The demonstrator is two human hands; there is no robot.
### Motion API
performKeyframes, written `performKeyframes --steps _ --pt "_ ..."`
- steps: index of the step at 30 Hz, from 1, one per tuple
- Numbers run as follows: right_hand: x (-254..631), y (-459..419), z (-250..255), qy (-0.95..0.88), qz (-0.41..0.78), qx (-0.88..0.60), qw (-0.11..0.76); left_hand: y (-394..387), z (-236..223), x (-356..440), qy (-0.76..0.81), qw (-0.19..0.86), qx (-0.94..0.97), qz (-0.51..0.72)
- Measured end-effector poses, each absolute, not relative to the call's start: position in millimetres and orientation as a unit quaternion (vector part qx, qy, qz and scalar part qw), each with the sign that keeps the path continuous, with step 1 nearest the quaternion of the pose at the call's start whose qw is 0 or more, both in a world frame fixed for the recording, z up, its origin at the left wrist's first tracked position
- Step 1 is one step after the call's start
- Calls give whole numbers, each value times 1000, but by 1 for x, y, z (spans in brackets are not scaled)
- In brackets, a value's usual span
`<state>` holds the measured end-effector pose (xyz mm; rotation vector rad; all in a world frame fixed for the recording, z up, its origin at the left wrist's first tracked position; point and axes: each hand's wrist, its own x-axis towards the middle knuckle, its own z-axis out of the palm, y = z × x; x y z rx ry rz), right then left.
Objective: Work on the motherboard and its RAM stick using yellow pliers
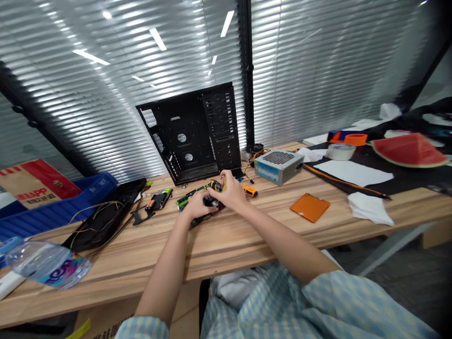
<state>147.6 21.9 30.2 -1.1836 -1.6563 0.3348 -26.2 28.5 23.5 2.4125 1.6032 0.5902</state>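
Observation:
A dark circuit board (pixel 201 220) with green memory sticks (pixel 184 200) lies on the table in front of me, largely covered by my hands. My left hand (pixel 196 204) curls over the board, thumb and fingers gripping about its dark parts. Beside it, my right hand (pixel 232 192) is closed round a yellow-and-black tool (pixel 216 186); its tip and exact kind are hidden. An orange-and-black screwdriver (pixel 250 190) rests just right of my right hand. Behind both hands an open black computer case (pixel 189 136) stands upright.
A power supply (pixel 278 165) and an orange plate (pixel 310 207) are to the right, with tape (pixel 341 151) and papers beyond. On the left are a blue bin (pixel 81 195), a black panel (pixel 102 226), small parts and a plastic bottle (pixel 52 266) near the front edge.

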Motion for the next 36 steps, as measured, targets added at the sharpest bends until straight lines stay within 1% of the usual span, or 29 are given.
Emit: performKeyframes --steps 4,15,36 --pt "148 24 29 -690 132 -489 517 28 26 -25 536 100 817 187" --pt "149 31 24 -686 123 -480 532 30 23 -27 519 125 821 203" --pt "152 41 21 -660 146 -481 558 31 22 -27 512 112 829 193"
